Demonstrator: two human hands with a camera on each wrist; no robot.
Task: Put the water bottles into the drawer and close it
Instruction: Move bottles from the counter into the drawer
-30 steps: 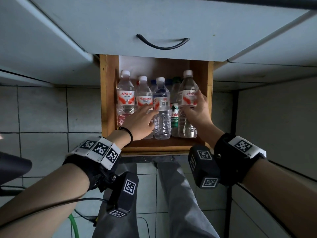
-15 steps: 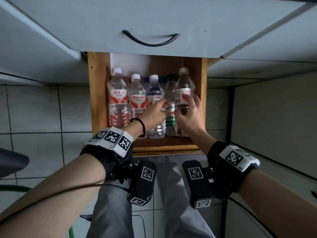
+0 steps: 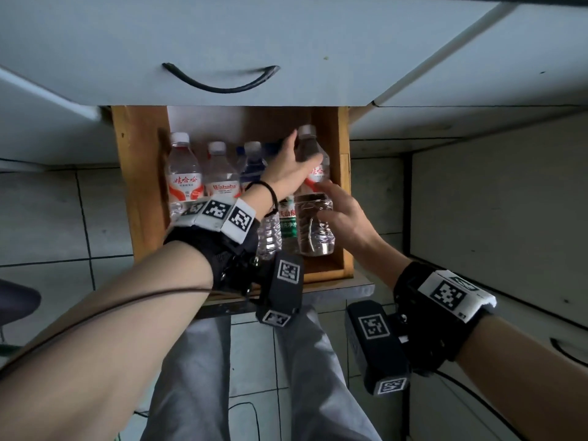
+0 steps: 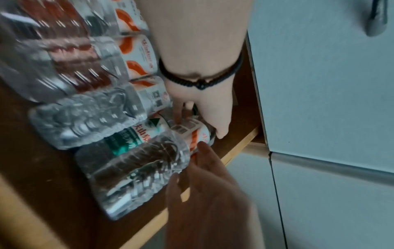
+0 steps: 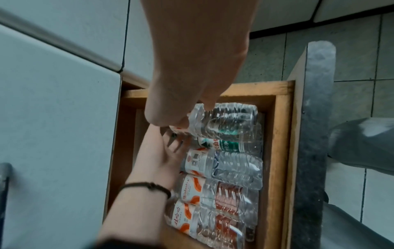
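Note:
The wooden drawer (image 3: 136, 186) stands pulled out, with several water bottles lying side by side in it, caps toward the cabinet. The rightmost bottle (image 3: 315, 230) has a red-and-white label and lies partly over a green-labelled bottle (image 3: 288, 218). My left hand (image 3: 291, 168) reaches across and grips this bottle's upper part, fingers over its shoulder. In the left wrist view the left hand (image 4: 202, 109) pinches the labelled part of the bottle (image 4: 136, 168). My right hand (image 3: 343, 214) touches the bottle's side with fairly straight fingers; in the right wrist view the right hand (image 5: 192, 67) rests on the bottle (image 5: 226, 118).
Above the open drawer is a closed grey drawer front with a black handle (image 3: 219, 81). A grey cabinet panel (image 3: 493, 202) stands to the right. My legs (image 3: 197, 377) are below the drawer front edge, over a tiled floor. A dark seat (image 3: 16, 300) is at far left.
My left hand moved right from the middle bottles onto the rightmost bottle's upper part. My right hand slid down from its label toward the lower body and its fingers straightened.

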